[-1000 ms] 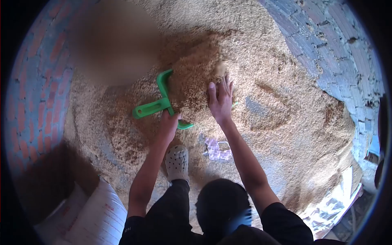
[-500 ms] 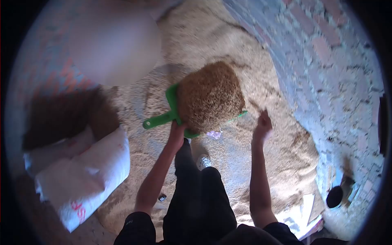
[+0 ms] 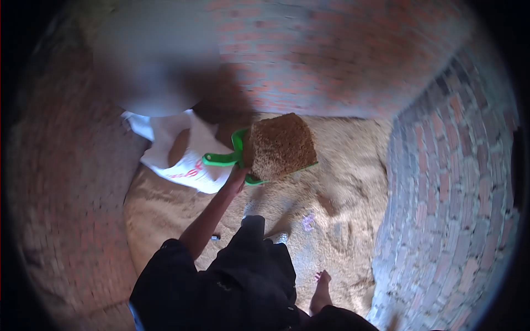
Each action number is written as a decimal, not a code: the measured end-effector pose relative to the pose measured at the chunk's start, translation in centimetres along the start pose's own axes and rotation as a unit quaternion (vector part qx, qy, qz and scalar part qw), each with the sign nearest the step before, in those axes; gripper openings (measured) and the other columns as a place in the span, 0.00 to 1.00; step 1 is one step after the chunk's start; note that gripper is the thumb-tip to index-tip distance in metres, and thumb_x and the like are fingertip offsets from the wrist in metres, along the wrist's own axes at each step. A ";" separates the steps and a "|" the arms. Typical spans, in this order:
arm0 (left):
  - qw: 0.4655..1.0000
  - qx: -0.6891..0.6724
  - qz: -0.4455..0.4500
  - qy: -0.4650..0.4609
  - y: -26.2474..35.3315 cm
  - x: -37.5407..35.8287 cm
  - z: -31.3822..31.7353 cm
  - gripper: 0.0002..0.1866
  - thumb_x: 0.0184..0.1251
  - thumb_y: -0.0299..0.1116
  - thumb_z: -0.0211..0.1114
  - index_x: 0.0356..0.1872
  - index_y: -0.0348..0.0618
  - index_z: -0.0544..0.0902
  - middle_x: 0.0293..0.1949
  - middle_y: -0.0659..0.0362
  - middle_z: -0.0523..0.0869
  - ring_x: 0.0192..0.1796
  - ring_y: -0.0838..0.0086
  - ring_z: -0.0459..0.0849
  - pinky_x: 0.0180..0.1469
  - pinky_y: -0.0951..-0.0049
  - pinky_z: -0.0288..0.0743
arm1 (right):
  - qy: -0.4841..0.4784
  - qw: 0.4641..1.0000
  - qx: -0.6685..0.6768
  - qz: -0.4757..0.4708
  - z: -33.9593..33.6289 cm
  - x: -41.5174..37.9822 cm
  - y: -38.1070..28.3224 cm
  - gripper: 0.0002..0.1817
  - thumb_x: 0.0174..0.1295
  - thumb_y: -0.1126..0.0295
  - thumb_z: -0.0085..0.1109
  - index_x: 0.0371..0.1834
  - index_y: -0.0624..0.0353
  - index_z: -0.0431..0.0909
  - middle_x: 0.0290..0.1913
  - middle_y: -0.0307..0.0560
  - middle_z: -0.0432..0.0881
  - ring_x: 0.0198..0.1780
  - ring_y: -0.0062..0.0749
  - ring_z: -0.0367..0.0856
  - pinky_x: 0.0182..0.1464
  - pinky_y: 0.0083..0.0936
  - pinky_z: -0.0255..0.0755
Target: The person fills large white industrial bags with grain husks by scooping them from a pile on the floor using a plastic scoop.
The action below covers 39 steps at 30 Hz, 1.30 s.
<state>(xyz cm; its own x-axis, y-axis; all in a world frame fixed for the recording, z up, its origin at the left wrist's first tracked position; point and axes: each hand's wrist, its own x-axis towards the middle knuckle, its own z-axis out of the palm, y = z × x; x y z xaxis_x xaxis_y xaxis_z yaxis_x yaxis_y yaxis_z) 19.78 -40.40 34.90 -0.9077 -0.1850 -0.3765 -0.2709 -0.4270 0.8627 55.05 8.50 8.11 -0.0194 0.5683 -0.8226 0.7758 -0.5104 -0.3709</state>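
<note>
My left hand point(image 3: 238, 179) is closed on a green dustpan point(image 3: 221, 160) near where its handle meets the pan. The pan carries a tall heap of brown, grainy loose material point(image 3: 283, 144), like husks or sawdust. Just left of the dustpan is a white sack point(image 3: 207, 174) with red print. A brown patch shows at the sack, but I cannot make out what it is. Low on the right, away from the dustpan, my right hand point(image 3: 323, 277) hangs over the floor with its fingers apart, holding nothing visible.
Brick walls point(image 3: 441, 193) rise at the right, back and left. The same loose material point(image 3: 353, 182) covers the floor. A small pinkish scrap point(image 3: 308, 222) and a small dark object point(image 3: 215, 237) lie near my feet. A large blurred shape point(image 3: 157, 60) hides the upper left.
My view has turned left, bringing the back wall in. The loaded dustpan is now close beside the sack. My right hand has dropped lower and back from the dustpan.
</note>
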 end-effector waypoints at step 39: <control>0.401 0.839 0.146 0.337 25.6 -0.7 -22.5 0.41 0.62 0.28 0.56 0.73 0.60 0.44 0.72 0.62 0.55 0.58 0.34 0.69 0.37 0.57 0.85 | -0.076 0.874 -0.386 -0.284 21.1 -8.4 -1.7 0.24 0.59 0.51 0.58 0.54 0.54 0.74 0.35 0.45 0.81 0.30 0.32 0.79 0.30 0.34 0.74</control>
<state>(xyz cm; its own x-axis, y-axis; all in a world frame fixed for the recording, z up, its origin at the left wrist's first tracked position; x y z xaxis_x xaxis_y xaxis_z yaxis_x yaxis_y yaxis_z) 20.70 -71.08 49.62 -0.8402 -0.4481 0.3056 -0.5314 0.7928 -0.2984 40.55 -9.02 6.57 -0.5779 0.4659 -0.6700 0.8072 0.4474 -0.3851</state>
